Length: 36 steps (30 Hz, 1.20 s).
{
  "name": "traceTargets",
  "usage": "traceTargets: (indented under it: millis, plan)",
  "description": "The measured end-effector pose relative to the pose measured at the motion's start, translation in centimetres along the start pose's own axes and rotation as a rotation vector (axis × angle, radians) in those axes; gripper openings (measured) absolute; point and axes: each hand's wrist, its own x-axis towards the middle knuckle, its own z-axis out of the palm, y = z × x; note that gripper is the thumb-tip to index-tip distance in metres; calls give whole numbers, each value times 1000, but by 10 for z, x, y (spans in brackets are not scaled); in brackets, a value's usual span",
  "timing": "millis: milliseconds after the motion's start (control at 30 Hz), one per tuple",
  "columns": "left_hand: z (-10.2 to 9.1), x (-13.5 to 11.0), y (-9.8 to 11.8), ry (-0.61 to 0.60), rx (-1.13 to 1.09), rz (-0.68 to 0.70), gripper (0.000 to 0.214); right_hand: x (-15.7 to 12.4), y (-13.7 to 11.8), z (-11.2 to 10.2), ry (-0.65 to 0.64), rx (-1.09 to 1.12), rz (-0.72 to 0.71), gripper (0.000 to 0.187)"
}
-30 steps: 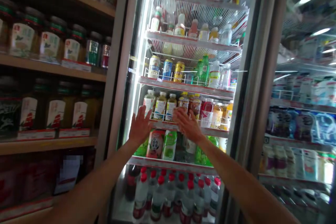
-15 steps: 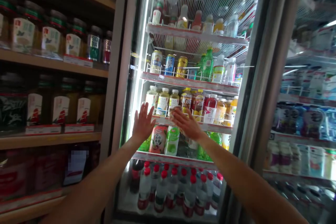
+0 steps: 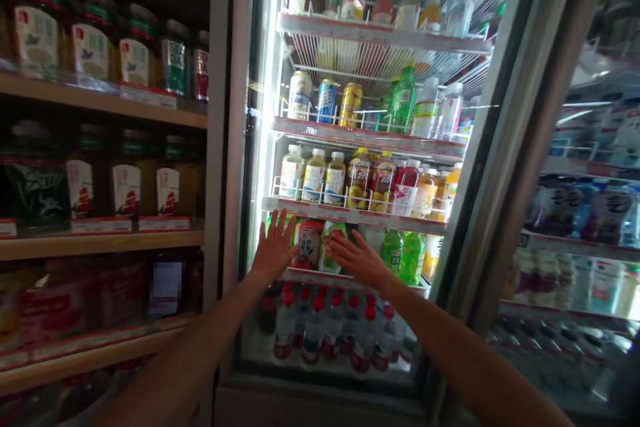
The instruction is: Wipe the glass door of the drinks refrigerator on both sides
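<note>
Both my arms reach into a lit drinks fridge whose door stands open. My left hand [image 3: 273, 248] is open with fingers spread, in front of a red-labelled bottle [image 3: 309, 243] on the second shelf from the bottom. My right hand [image 3: 356, 258] is open too, fingers stretched flat, just in front of a green-labelled bottle [image 3: 330, 250]. Neither hand holds anything. Green bottles [image 3: 404, 255] stand to the right of my right hand.
Wire shelves above carry juice bottles [image 3: 316, 175] and cans [image 3: 327, 101]. Red-capped bottles [image 3: 320, 323] fill the bottom shelf. The open glass door [image 3: 505, 167] stands at the right. Wooden shelves [image 3: 100, 240] with jars are at the left.
The view has tilted up so the shelves sit lower in the frame. Both hands have dropped from the juice shelf level to the shelf below, still open.
</note>
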Motion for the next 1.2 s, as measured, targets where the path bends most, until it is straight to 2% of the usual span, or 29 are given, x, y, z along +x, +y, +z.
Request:
traceTargets:
  millis: [100,133,167,200,300,367,433,533,600,667,733,767,800,900,967,1033,1100,1200]
  plan:
    - [-5,2,3,-33,1,-12,64,23,21,-11,86,-41,366,56]
    - [-7,2,4,-49,2,-14,66,27,23,-13,100,-56,454,56]
    - [-8,1,5,-64,3,-15,68,28,20,-12,99,-62,480,56]
    - [-8,-1,6,-80,5,-16,69,25,12,-10,78,-57,442,55]
    - [-6,-12,9,-103,18,-13,72,-2,-25,4,-24,3,128,50]
    - [-3,-20,10,-103,18,-9,74,-19,-42,12,-57,36,-2,47]
    - [0,-25,12,-97,15,-15,74,-25,-41,12,-41,30,51,48]
    - [3,-28,12,-91,9,-25,73,-15,-20,4,35,-30,337,52]
    - [3,-28,13,-92,0,-27,71,-13,-11,0,63,-59,443,53]
    - [2,-29,14,-96,-15,-33,68,-25,-13,0,46,-65,384,52]
    - [2,-30,15,-91,-22,-41,67,-51,-17,1,26,-74,302,50]
    - [3,-32,15,-88,-19,-40,67,-68,-17,1,32,-93,317,48]
    - [4,-33,15,-87,-12,-36,67,-85,-14,0,54,-123,381,47]
    - [8,-37,16,-85,12,-31,69,-124,8,-5,183,-216,741,48]
    - [10,-38,17,-84,6,-36,70,-129,20,-7,277,-243,932,51]
    - [10,-38,18,-84,-11,-45,72,-117,18,-4,342,-236,1005,53]
    - [9,-38,19,-93,-25,-52,74,-96,3,3,312,-194,916,52]
    - [5,-37,20,-116,-38,-68,74,-71,-20,10,127,-86,551,49]
